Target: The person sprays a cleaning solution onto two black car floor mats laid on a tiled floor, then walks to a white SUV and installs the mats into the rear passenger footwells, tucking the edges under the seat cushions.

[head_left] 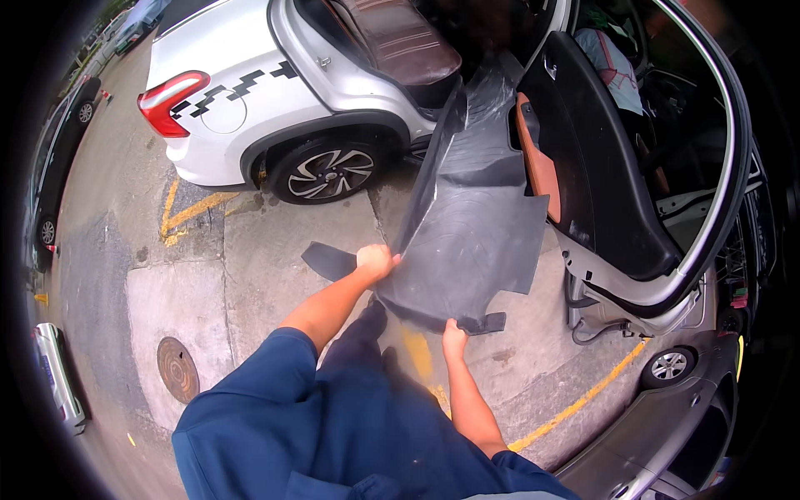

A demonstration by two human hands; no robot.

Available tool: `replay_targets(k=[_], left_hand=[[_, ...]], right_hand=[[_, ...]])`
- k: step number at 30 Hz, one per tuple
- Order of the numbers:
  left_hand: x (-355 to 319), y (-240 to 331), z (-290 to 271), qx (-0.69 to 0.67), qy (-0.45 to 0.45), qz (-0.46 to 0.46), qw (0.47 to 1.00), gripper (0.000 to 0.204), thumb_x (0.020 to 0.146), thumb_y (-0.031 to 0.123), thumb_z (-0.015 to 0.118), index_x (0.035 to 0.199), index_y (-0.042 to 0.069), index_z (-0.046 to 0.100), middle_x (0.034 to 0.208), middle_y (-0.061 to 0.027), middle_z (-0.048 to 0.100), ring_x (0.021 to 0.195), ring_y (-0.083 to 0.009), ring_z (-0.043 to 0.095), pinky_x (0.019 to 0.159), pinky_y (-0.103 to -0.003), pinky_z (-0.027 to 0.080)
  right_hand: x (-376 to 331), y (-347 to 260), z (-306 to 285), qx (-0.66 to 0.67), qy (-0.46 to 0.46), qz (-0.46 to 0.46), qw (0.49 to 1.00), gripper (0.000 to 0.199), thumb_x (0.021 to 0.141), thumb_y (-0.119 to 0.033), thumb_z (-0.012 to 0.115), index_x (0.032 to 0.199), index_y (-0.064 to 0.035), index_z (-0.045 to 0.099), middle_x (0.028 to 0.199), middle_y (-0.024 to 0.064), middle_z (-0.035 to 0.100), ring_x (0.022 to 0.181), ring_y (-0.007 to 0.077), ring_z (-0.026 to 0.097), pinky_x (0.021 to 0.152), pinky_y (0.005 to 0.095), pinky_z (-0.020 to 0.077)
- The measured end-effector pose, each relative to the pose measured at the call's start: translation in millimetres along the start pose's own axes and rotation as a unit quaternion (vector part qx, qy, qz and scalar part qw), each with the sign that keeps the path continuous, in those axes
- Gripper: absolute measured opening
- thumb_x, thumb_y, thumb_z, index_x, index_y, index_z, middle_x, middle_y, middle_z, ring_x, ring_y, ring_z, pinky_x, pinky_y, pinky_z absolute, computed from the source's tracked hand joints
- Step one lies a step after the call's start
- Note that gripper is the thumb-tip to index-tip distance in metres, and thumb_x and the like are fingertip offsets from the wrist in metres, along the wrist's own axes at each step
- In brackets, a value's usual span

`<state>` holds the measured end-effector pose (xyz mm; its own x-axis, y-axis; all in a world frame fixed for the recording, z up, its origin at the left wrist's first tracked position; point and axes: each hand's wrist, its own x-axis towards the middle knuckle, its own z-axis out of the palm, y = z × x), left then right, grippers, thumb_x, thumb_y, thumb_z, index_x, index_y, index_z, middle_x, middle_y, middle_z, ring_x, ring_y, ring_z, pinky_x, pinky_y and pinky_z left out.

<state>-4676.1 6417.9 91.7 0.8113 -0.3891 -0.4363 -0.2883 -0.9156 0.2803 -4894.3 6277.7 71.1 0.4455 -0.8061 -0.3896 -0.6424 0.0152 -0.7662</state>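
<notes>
A large grey-black car floor mat (475,237) stretches from the open rear doorway of a white car (221,50) out toward me. My left hand (377,262) is closed on its left edge, beside a dark flap (328,262) that sticks out to the left. Lower down, my right hand (454,340) grips the near edge, next to a small tab (495,322) at the corner. The mat is bent, with raised sides, and its far end lies inside the doorway beside the brown rear seat (408,42). The fingers of both hands are partly hidden by the mat.
The open rear door (600,158), black with an orange armrest, stands to the right of the mat. A rear wheel (329,173) is at the left. Behind the door, a grey car (667,417) is parked at the lower right. A manhole cover (178,370) lies in the pavement.
</notes>
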Motion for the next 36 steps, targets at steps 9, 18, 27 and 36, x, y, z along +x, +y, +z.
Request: replay_targets(k=[9,18,27,36], left_hand=[[-143,-67,7,0.063,-0.001,-0.032,0.997,0.053,0.081,0.053,0.048,0.090,0.004,0.065,0.094,-0.0165,0.063,0.092,-0.0296,0.060,0.078,-0.039,0.047],[-338,-219,85,-0.190,0.271,-0.096,0.939,0.034,0.080,0.034,0.058,0.095,0.003,0.060,0.098,-0.0164,0.056,0.095,-0.0324,0.052,0.082,-0.040,0.041],[-732,-471,404,-0.465,0.118,-0.624,0.617,0.026,0.074,0.022,0.060,0.083,-0.002,0.061,0.081,-0.0179,0.063,0.077,-0.0299,0.061,0.070,-0.037,0.046],[-917,-531,407,-0.645,0.245,-0.668,0.277,0.018,0.079,0.017,0.052,0.092,0.005,0.054,0.072,-0.0072,0.055,0.054,-0.0153,0.050,0.043,-0.026,0.038]], right_hand=[[-124,63,-22,-0.054,-0.088,0.125,0.987,0.045,0.077,-0.029,0.050,0.084,0.0153,0.056,0.083,0.0239,0.060,0.080,0.0268,0.055,0.074,0.0364,0.0421],[-237,117,20,0.197,-0.069,0.209,0.956,0.029,0.075,-0.016,0.056,0.094,0.0073,0.056,0.092,0.0074,0.056,0.084,0.0158,0.051,0.074,0.0294,0.0415],[-360,100,160,0.263,-0.158,0.204,0.930,0.029,0.075,-0.009,0.049,0.103,-0.0008,0.049,0.107,0.0103,0.051,0.096,0.0253,0.052,0.076,0.0457,0.0479],[-535,19,326,0.282,-0.044,0.238,0.928,0.041,0.070,-0.005,0.047,0.109,0.0022,0.038,0.117,0.0155,0.037,0.100,0.0320,0.045,0.077,0.0522,0.0510]])
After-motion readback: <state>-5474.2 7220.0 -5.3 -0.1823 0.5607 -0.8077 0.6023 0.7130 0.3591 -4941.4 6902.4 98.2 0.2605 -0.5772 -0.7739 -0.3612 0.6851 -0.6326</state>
